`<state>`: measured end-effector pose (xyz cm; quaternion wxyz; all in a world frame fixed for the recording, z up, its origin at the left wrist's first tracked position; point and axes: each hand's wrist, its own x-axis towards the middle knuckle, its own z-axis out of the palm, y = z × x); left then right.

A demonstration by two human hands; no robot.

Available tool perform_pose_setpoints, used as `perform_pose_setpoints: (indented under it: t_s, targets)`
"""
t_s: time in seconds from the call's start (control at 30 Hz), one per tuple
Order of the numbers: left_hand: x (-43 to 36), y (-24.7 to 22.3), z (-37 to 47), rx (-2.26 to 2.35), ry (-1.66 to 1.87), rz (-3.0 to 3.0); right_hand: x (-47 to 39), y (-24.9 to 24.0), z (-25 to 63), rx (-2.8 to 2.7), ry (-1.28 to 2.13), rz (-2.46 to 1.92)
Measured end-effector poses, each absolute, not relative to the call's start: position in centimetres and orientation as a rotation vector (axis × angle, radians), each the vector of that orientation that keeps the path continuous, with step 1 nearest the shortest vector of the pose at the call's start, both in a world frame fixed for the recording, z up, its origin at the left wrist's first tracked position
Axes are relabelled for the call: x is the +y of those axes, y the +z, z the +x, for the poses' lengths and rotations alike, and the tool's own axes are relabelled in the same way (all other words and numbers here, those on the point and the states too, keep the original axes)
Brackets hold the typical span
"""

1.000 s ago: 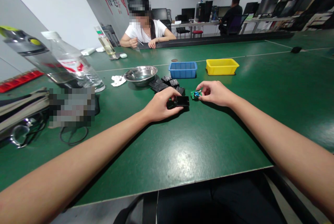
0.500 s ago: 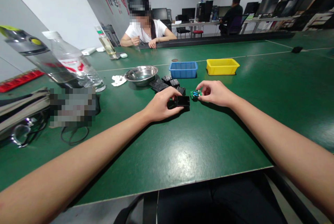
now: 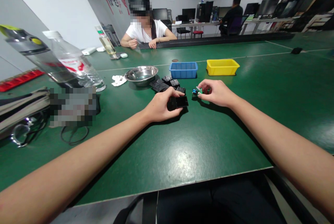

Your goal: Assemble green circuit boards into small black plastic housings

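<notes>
My left hand (image 3: 163, 105) is closed on a black plastic housing (image 3: 181, 102), whose hollow side shows between thumb and fingers. To its right, my right hand (image 3: 215, 93) pinches a small green circuit board (image 3: 197, 91) with blue parts on it. A small gap separates the board from the housing. Just beyond my left hand lies a pile of black plastic pieces (image 3: 159, 85). Behind the pile are a steel bowl (image 3: 141, 75) and a blue bin (image 3: 183, 70). A yellow bin (image 3: 222, 67) stands farther right.
Bottles (image 3: 74, 62), a crumpled tissue (image 3: 118, 80) and a looped cable (image 3: 74, 135) are on the left of the green table (image 3: 208, 147). A person (image 3: 146, 25) sits across it; another person (image 3: 232, 15) sits farther back near monitors.
The circuit board has turned in my right hand and its blue parts now face more to the left. My left hand has tilted the housing slightly and drawn it a little left.
</notes>
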<state>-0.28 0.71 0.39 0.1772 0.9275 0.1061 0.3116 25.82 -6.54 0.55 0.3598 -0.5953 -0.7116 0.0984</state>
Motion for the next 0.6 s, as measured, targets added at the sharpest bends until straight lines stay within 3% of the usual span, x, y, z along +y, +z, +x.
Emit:
perform_pose_setpoints:
  t_s: [0.6]
  targets:
    - [0.77, 0.54, -0.25, 0.353, 0.854, 2.721, -6.66, 0.56, 25.63, -1.837, 0.272, -1.539]
